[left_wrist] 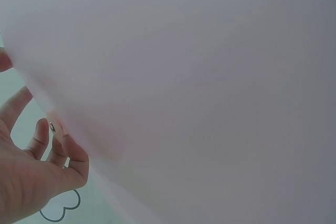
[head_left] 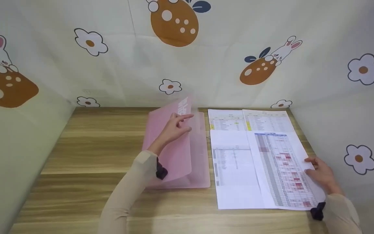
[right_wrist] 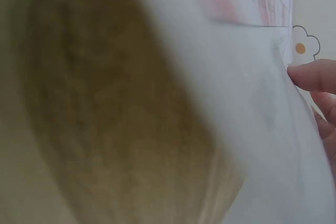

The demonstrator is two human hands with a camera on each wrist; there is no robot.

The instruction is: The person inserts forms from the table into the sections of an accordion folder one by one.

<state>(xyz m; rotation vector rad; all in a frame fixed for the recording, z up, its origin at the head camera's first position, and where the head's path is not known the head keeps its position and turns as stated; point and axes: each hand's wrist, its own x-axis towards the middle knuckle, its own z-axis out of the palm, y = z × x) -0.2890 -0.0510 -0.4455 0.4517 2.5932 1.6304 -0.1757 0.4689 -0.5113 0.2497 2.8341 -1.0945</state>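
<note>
A pink translucent folder (head_left: 170, 152) lies left of the papers, its top cover raised at a slant over the lower part. At the cover's right edge, my left hand (head_left: 174, 128) holds it between thumb and fingers. A small round snap (left_wrist: 52, 126) shows beside those fingers in the left wrist view. My right hand (head_left: 321, 175) pinches the right edge of a printed sheet (head_left: 276, 195), which bears a table with red cells. This sheet overlaps another printed sheet (head_left: 235, 195) on its left. In the right wrist view the thumb (right_wrist: 310, 75) touches the paper's edge.
Two more printed sheets, one on the left (head_left: 226, 115) and one on the right (head_left: 265, 114), lie partly covered behind the front pair. Everything rests on a wood-grain table (head_left: 86, 156). Patterned cloth (head_left: 122, 71) encloses its back and sides.
</note>
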